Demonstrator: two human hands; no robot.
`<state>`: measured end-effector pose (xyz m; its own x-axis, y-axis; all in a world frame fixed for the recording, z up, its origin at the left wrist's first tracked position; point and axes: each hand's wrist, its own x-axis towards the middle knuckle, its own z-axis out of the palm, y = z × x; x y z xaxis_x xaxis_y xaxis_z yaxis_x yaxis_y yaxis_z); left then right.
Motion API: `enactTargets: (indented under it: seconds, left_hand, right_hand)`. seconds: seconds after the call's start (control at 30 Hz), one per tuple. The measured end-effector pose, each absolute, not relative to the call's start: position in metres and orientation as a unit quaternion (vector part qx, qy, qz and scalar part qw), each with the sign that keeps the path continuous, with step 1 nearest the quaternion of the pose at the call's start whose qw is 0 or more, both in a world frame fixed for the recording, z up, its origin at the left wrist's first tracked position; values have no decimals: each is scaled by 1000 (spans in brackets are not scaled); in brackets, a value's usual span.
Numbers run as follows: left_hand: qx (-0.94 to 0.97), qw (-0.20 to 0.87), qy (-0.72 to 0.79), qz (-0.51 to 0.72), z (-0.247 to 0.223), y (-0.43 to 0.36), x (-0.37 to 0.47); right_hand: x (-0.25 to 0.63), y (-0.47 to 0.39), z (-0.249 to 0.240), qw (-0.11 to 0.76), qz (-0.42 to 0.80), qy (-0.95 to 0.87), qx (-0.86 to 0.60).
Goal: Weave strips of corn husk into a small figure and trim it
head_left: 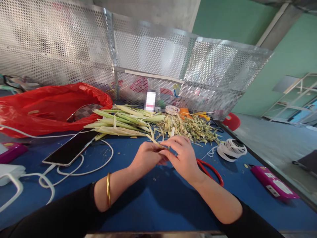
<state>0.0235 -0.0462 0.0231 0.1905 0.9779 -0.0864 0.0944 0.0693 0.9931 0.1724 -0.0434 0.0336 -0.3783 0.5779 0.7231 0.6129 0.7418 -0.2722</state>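
Two bare hands meet above the middle of the surface (188, 221), as the head view shows. Your left hand (148, 155) has its grip drawn closed on the near end of a pale strip (154, 139), while your right hand (183, 155) pinches in beside it, thumb and forefinger nearly together; exactly how much lies between those fingertips is hidden. The strip slants away from you towards the pile of long stalks (121, 120); whether it is free of them, you cannot tell from here.

A strip this thin looks likely to split or slip, so a light, close pinch with the fingertips near each other should serve you better than a hard pull. Keep your left hand as the steady one and let your right do the fine work. Ease the strip sideways rather than dragging it, since a tug could disturb the stalks.

Beyond your right hand, towards the far edge, lies a heap of dry, leafy bits (195, 127). Red loops (213, 172) sit just beside your right forearm, so keep that elbow quiet. The white cord roll (231, 150) stands near the right edge, its loose end trailing towards the heap; avoid snagging it.
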Motion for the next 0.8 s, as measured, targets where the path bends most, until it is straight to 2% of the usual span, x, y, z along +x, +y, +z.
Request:
enactTargets:
  seconds: [0.4, 0.6, 0.8]
  left_hand:
    - [674, 434, 471, 368, 20, -53, 27]
    - [498, 590, 459, 439, 29, -48, 24]
    - [423, 615, 453, 488, 36, -44, 16]
  right_hand:
    - [168, -48, 28, 440, 10, -832, -337]
    - [179, -37, 33, 464, 4, -797, -387]
    - [185, -26, 35, 326, 85, -826, -452]
